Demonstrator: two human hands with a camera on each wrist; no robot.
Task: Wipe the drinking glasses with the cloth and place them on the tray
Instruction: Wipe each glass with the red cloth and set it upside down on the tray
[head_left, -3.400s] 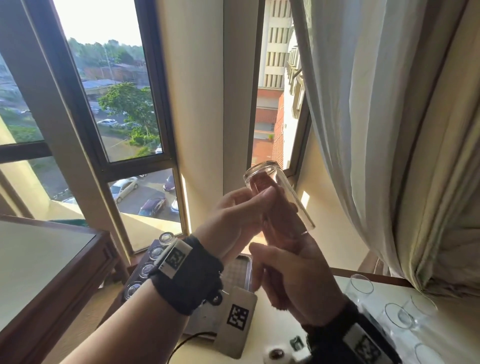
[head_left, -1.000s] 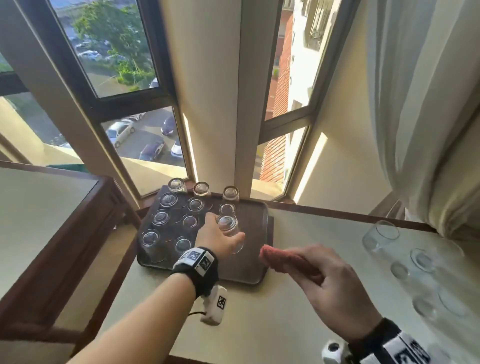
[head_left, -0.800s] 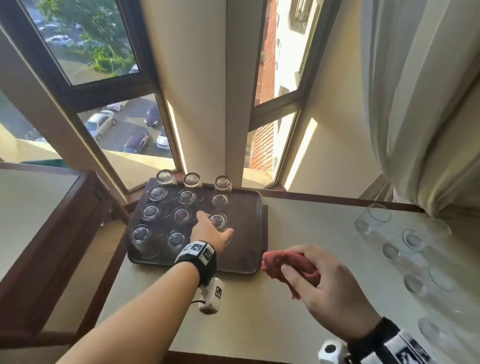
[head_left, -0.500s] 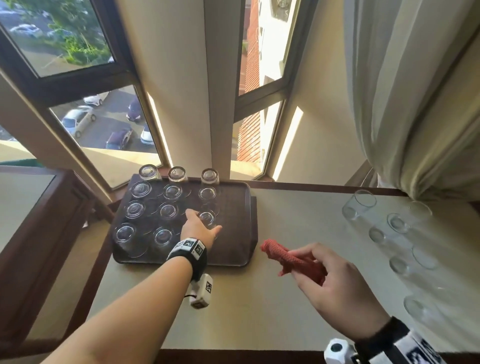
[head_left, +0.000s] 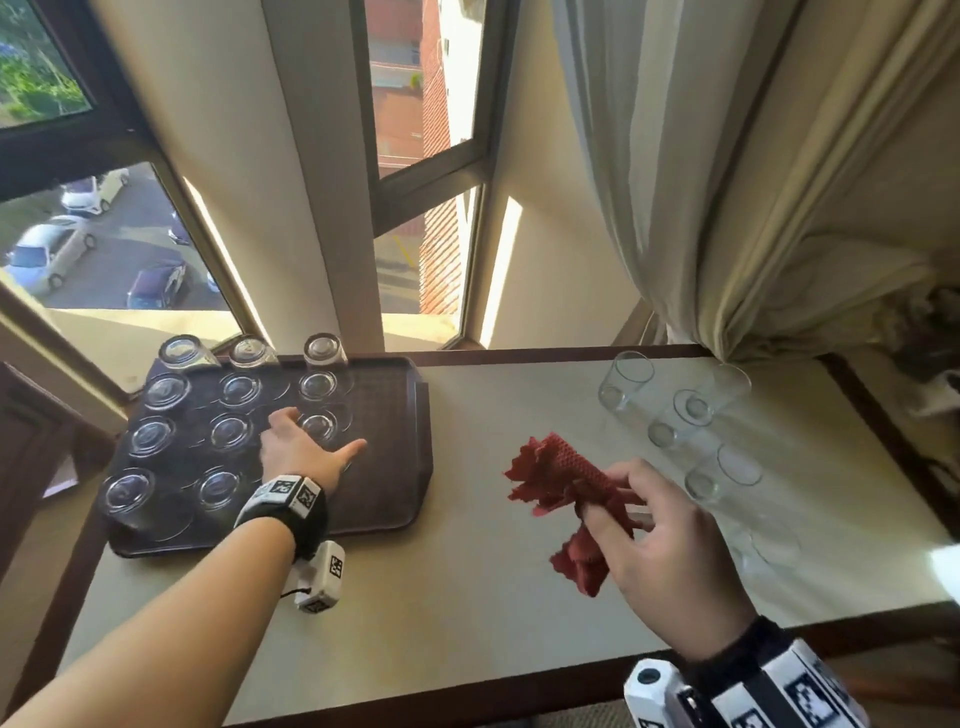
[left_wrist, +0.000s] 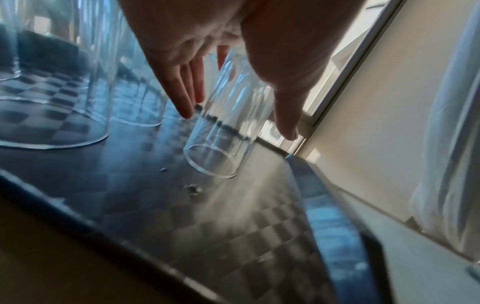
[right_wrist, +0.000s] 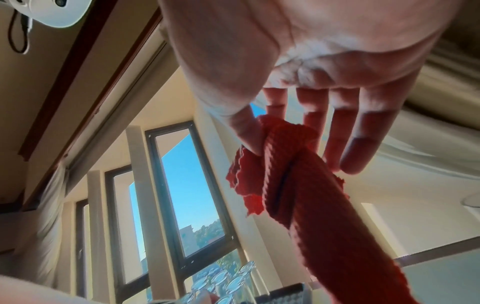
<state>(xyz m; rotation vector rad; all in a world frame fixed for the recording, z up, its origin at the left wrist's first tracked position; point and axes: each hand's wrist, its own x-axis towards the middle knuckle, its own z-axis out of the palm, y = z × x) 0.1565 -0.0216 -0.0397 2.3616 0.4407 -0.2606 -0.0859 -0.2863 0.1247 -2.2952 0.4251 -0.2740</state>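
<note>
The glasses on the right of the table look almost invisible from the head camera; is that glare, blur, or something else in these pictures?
Head view: bright window light washes over the pale table, so the clear upright glasses show only as faint rims. Left wrist view: motion blur smears the tray, and the glass under the left hand is soft. Right wrist view: the red cloth is sharp, the background glasses blurry.

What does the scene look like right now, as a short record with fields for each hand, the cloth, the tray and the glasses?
left hand: fingers straight, over the tray beside an upturned glass
right hand: pinches the red cloth above the table
tray: dark, holds rows of glasses turned upside down
unwiped glasses: upright on the table, right of the cloth
curtain: hangs behind the upright glasses
</note>
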